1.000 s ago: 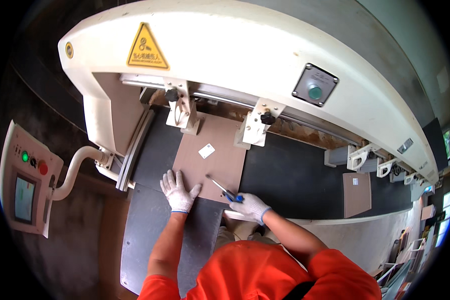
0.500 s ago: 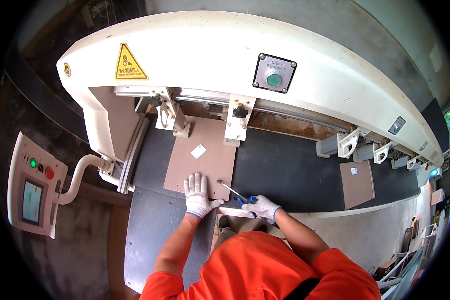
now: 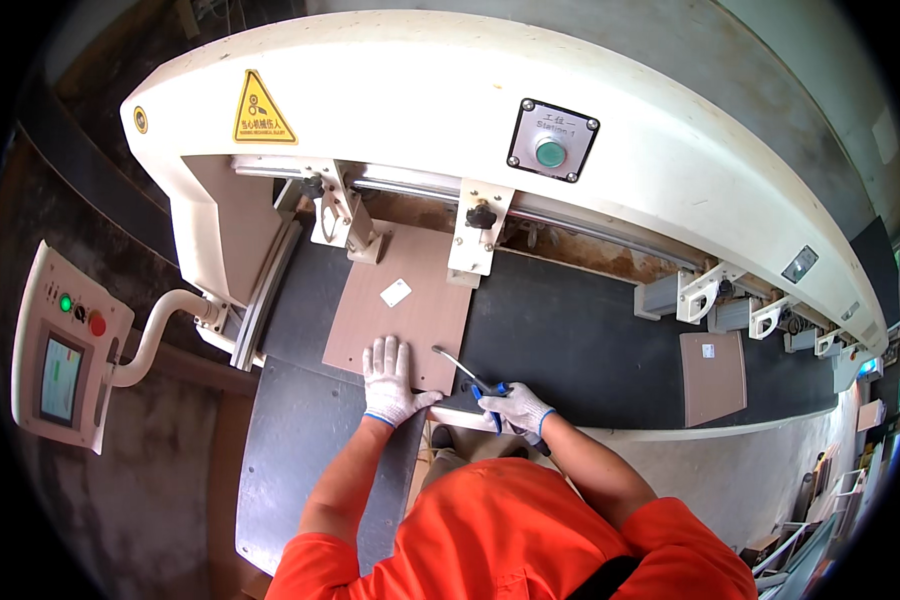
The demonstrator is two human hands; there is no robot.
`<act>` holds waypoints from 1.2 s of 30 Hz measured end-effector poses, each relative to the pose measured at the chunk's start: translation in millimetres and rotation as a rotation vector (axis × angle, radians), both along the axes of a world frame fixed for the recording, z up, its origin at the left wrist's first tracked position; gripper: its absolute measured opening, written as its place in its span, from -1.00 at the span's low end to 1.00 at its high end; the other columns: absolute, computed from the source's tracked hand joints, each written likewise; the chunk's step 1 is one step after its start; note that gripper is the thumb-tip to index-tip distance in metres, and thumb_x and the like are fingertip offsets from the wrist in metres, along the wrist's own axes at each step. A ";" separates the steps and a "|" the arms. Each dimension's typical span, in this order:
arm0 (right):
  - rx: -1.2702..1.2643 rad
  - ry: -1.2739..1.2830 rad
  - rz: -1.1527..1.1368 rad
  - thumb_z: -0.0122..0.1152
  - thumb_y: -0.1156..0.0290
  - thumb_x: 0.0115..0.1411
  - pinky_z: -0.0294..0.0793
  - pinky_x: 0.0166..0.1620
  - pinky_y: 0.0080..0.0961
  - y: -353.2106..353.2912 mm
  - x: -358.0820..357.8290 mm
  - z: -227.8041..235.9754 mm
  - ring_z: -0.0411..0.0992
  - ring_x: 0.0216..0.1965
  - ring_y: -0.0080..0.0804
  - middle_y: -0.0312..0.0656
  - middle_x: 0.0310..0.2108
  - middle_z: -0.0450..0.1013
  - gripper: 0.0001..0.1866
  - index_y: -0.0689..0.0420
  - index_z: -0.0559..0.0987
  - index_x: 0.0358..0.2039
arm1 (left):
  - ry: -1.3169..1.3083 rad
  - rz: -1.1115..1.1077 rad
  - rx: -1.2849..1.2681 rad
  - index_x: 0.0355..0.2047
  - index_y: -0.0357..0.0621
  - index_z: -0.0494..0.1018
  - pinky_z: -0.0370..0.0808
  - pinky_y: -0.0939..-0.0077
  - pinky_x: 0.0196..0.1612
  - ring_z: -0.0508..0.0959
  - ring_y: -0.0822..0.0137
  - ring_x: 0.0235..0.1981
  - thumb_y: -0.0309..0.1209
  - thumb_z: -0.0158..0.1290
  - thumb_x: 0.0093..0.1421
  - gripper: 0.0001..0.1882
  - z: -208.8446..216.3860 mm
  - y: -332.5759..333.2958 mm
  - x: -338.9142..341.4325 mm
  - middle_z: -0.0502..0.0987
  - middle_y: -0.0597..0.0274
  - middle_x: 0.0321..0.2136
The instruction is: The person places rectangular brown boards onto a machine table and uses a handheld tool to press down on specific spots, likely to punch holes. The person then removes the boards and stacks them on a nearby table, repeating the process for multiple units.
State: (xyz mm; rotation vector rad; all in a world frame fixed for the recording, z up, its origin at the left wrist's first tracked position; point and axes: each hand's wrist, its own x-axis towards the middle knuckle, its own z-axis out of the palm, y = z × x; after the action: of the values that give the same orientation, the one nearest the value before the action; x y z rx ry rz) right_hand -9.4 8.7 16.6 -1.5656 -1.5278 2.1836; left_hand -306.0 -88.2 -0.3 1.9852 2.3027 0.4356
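Note:
A brown wood-look panel [image 3: 425, 315] with a small white label [image 3: 395, 293] lies on the black work surface [image 3: 560, 320], its far end beneath two white clamp brackets. My left hand [image 3: 390, 384], in a whitish glove, rests flat near the panel's front edge with its fingers stretched out. At the front right corner my gloved right hand [image 3: 517, 407] is closed around an air blow gun [image 3: 490, 388] with a blue body. Its thin metal nozzle points up and left, with the tip over the panel near a small dark hole.
A white machine beam [image 3: 390, 90] arches across the far side, carrying a green push button [image 3: 550, 153]. Clamp brackets [image 3: 480, 235] hang below it. A second brown panel [image 3: 713, 378] lies farther right. On the left, a control box [image 3: 70, 345] sits on a curved arm.
The view has shifted slightly. My left hand stays flat on the panel. My right hand still grips the blow gun, now turned a little, with more of its blue handle showing.

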 end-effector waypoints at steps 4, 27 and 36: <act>-0.013 -0.019 0.005 0.51 0.19 0.37 0.43 -0.48 -0.48 2.1 -2.1 7.7 0.44 -0.57 -0.59 -0.38 -0.50 0.59 -0.74 0.13 0.76 -0.27 | -0.006 0.002 -0.001 0.49 -0.38 0.31 -0.19 -0.36 0.64 0.08 -0.38 0.61 0.63 0.27 -0.13 0.47 -2.0 0.0 -0.6 0.20 -0.38 0.54; -0.029 0.033 -0.057 0.53 0.16 0.35 0.47 -0.42 -0.45 -0.4 1.1 -3.5 0.47 -0.52 -0.56 -0.36 -0.48 0.60 -0.72 0.12 0.76 -0.34 | -0.016 0.014 -0.046 0.51 -0.35 0.27 -0.19 -0.35 0.64 0.06 -0.36 0.62 0.60 0.31 -0.14 0.48 3.5 1.4 -0.3 0.17 -0.36 0.56; -0.020 0.037 -0.072 0.53 0.15 0.34 0.44 -0.43 -0.46 -1.5 3.2 -15.9 0.45 -0.52 -0.58 -0.38 -0.49 0.58 -0.72 0.10 0.76 -0.35 | -0.008 0.016 -0.047 0.51 -0.35 0.27 -0.18 -0.35 0.64 0.08 -0.35 0.61 0.59 0.32 -0.14 0.47 6.3 0.5 0.3 0.19 -0.35 0.55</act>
State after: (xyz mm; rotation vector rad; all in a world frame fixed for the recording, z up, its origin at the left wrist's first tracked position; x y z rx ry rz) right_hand -6.2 7.3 0.7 -1.5510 -1.4214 2.1832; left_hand -305.7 -87.7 6.1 1.9417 2.3036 0.3853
